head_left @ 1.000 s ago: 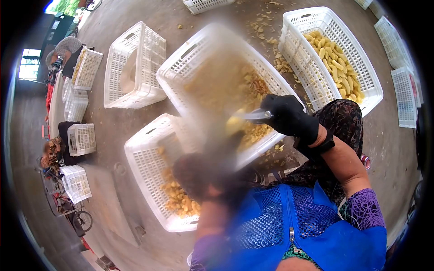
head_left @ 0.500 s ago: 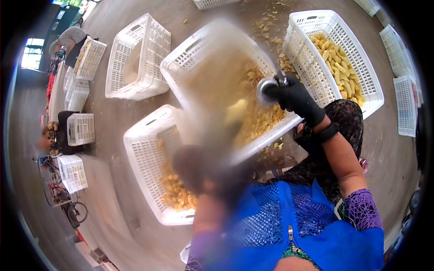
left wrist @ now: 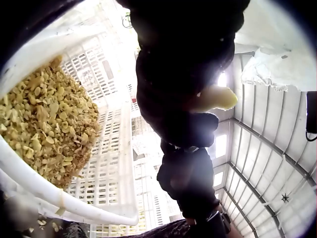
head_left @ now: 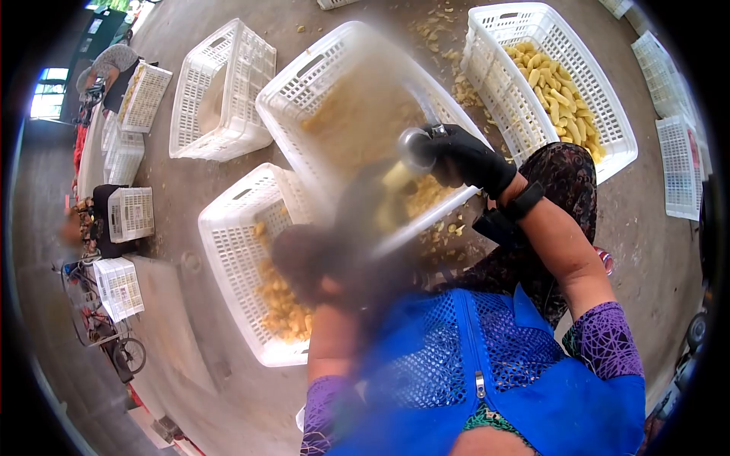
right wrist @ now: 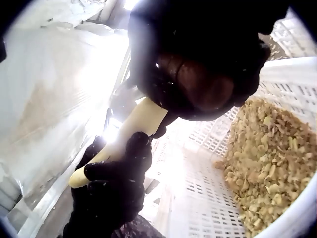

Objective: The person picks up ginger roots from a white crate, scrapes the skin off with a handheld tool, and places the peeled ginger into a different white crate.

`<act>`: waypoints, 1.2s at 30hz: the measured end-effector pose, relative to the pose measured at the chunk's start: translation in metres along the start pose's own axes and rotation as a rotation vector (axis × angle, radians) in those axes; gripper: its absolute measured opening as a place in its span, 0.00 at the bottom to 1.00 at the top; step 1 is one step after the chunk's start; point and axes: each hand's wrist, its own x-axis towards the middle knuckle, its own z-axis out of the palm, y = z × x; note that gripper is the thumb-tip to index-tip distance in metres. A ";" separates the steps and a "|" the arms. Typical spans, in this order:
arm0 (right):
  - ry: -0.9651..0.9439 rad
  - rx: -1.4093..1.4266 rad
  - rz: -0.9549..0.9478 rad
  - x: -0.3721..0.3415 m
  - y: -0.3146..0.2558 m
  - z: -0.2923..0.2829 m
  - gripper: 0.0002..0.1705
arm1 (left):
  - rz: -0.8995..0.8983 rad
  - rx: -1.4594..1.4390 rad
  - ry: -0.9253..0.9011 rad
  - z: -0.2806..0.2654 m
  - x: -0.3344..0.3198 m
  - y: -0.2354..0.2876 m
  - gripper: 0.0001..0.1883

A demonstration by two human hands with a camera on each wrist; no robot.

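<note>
Over the middle white crate (head_left: 285, 118), my left hand (head_left: 342, 254), blurred in the head view, grips a long pale yellow piece (head_left: 397, 176). Its curled fingers show around the piece (right wrist: 99, 158) in the right wrist view. My right hand (head_left: 471, 161), black-gloved, holds a shiny metal tool (head_left: 416, 149) with a rounded end, at the far end of the piece. In the left wrist view, the left hand (left wrist: 183, 84) is close above the right hand (left wrist: 185, 173), and the piece's tip (left wrist: 223, 98) sticks out. Shavings (left wrist: 49, 116) fill the crate's bottom.
A crate of peeled yellow pieces (head_left: 559, 95) stands at the right, and a crate holding more yellow pieces (head_left: 281, 304) at the lower left. Another crate (head_left: 228, 91) is at the upper left. Scraps (head_left: 464, 83) litter the floor. Someone bends by crates (head_left: 146, 97) far left.
The right hand and tool first lifted away from the piece towards the right crate, then came back down and left to its end. The left hand keeps its grip on the piece.
</note>
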 end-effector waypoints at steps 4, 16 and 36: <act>0.055 -0.154 -0.158 0.005 0.003 0.011 0.11 | 0.102 -0.037 0.089 -0.005 0.008 0.009 0.17; 0.075 0.582 0.348 0.011 0.011 0.034 0.13 | -0.054 0.036 -0.024 -0.013 0.015 -0.008 0.18; 0.377 0.031 -0.120 0.040 0.011 -0.006 0.11 | -0.017 0.203 0.078 -0.011 -0.006 -0.016 0.16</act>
